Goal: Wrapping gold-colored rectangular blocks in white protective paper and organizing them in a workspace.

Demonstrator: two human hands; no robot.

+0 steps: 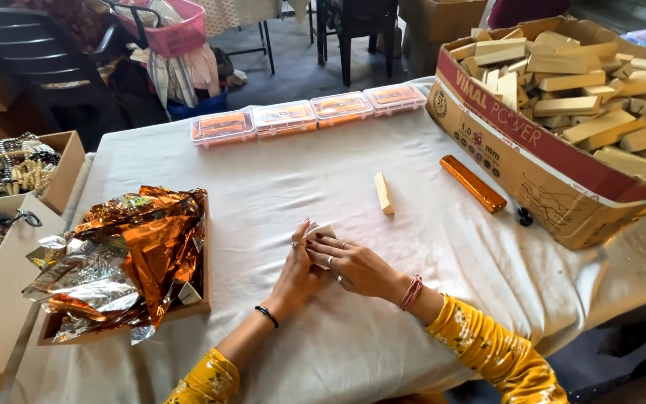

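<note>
**Both hands pinch a small white piece on the cloth**

The left hand and right hand meet over a small white piece, which looks like folded paper or a wrap around something small; what is inside cannot be told. Both hands are closed on it: the fingertips of each pinch its near edges, and only its far corner pokes out beyond them. It rests on or just above the table, between the two hands and directly under the fingers.

To work a fold like this well, it seems best to keep the piece pressed flat to the cloth, one hand pinning it while the other creases, so the edges stay square and the wrap does not spring open.

Just beyond the grip and a little to the right lies a bare wooden block, apart from the hands. Further right of it lies a block in orange foil, near the cardboard box heaped with more wooden blocks. To the left of the grip, well within reach, a tray holds crumpled orange and silver foil sheets. Far beyond the hands, a row of four clear cases stands along the table's back edge.
</note>
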